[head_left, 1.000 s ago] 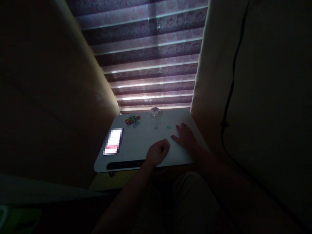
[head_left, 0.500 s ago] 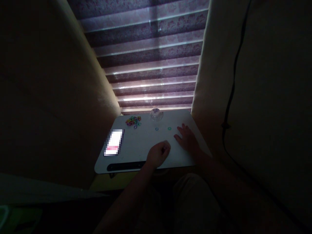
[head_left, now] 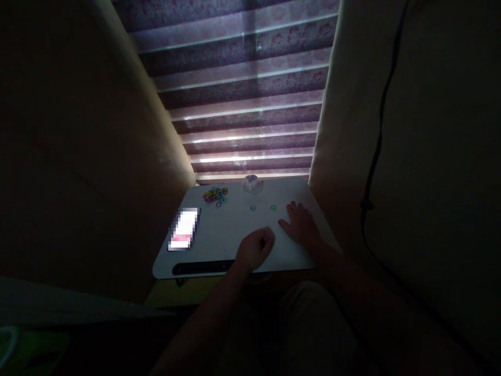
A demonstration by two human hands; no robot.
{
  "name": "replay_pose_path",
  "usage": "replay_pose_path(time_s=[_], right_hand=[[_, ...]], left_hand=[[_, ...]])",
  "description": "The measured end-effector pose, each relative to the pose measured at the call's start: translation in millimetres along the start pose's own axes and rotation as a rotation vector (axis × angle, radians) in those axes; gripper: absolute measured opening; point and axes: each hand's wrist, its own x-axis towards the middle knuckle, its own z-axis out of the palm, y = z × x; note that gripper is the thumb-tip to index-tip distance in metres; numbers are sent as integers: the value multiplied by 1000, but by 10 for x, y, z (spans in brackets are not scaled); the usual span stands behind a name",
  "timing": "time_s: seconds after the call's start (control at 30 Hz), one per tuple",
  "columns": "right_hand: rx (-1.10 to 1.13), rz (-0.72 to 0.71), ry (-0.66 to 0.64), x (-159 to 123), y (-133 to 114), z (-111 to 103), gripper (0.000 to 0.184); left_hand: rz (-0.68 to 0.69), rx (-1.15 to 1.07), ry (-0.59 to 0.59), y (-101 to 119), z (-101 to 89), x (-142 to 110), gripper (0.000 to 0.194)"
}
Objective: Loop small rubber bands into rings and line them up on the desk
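Note:
My left hand [head_left: 255, 247] rests near the front of a small white table [head_left: 227, 230], its fingers curled into a loose fist; the dim light hides whether anything is inside. My right hand [head_left: 299, 225] lies flat on the table's right side with fingers spread. Just beyond it lie a green ring [head_left: 273, 208] and a blue ring [head_left: 252, 208]. A heap of several coloured rings [head_left: 215, 195] sits at the back left. A clear round glass object [head_left: 251, 183] stands at the back middle.
A lit phone [head_left: 184, 228] lies on the table's left side. A dark slot [head_left: 201, 267] runs along the front edge. Striped blinds [head_left: 246, 104] hang behind the table, cushioned walls close in on both sides, and a black cable [head_left: 376, 151] hangs at the right.
Almost nothing has changed. The view has drifted slightly, and my right hand has stayed flat on the table while the left stays curled.

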Motion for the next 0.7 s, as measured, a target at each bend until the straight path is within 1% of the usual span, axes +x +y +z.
replay_pose_path(time_s=[0.07, 0.13, 0.2, 0.23, 0.27, 0.3, 0.33, 0.4, 0.47, 0.5, 0.57, 0.6, 0.67, 0.7], right_hand=[[8, -10, 41, -6, 9, 17, 65], [31, -21, 116, -8, 20, 25, 62], [70, 5, 219, -9, 32, 11, 53], [90, 11, 257, -15, 35, -6, 44], [102, -6, 253, -25, 36, -30, 33], [101, -25, 219, -40, 33, -60, 24], [93, -55, 157, -59, 26, -93, 23], [77, -171, 28, -103, 4, -155, 30], [55, -194, -26, -135, -21, -197, 32], [49, -193, -35, -142, -32, -208, 32], [34, -173, -43, -140, -48, -212, 31], [28, -169, -45, -133, -54, -208, 31], [14, -162, -51, -116, -60, -198, 31], [11, -161, -53, -109, -63, -195, 31]], left_hand=[[11, -5, 0, 4, -4, -8, 13], [23, -19, 2, 12, -15, -16, 11], [38, -39, 0, 19, -22, -23, 11], [44, -50, 5, 19, -19, -24, 11], [49, -60, 16, 16, -11, -23, 11], [54, -69, 37, 7, 3, -19, 11], [57, -74, 75, -9, 21, -11, 11], [58, -60, 200, -68, 60, 22, 12], [47, 11, 330, -175, 70, 77, 19], [33, 80, 359, -247, 53, 111, 26], [-23, 260, 358, -424, -40, 186, 44], [-68, 349, 366, -525, -115, 224, 49], [-105, 520, 325, -730, -303, 294, 56], [-111, 588, 294, -829, -404, 326, 56]])
